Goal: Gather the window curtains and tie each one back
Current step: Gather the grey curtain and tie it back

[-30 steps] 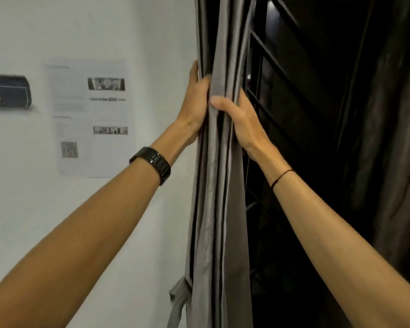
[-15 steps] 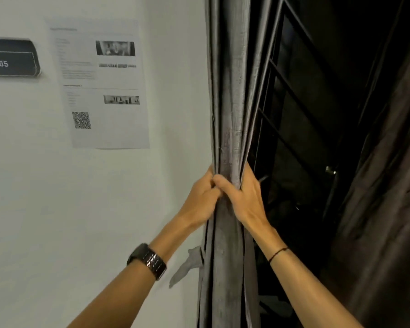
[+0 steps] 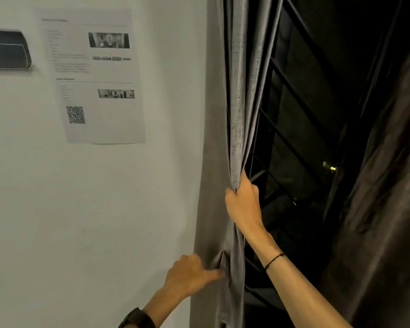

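Note:
A grey curtain hangs gathered into folds beside the white wall. My right hand grips the bunched folds from the window side, fingers wrapped round them. Lower down, my left hand is at the curtain's left side; its thumb presses a puckered fold of the fabric, and its fingers are hidden behind the cloth. A second, darker curtain hangs at the right, untouched. No tie-back strap can be made out.
A black window grille with dark glass fills the gap between the curtains. On the white wall to the left are a printed sheet with a QR code and a dark sign.
Both hands slid down the grey curtain. My left hand then dropped away from the right one to the curtain's lower left side. The grey strap seen earlier is out of sight.

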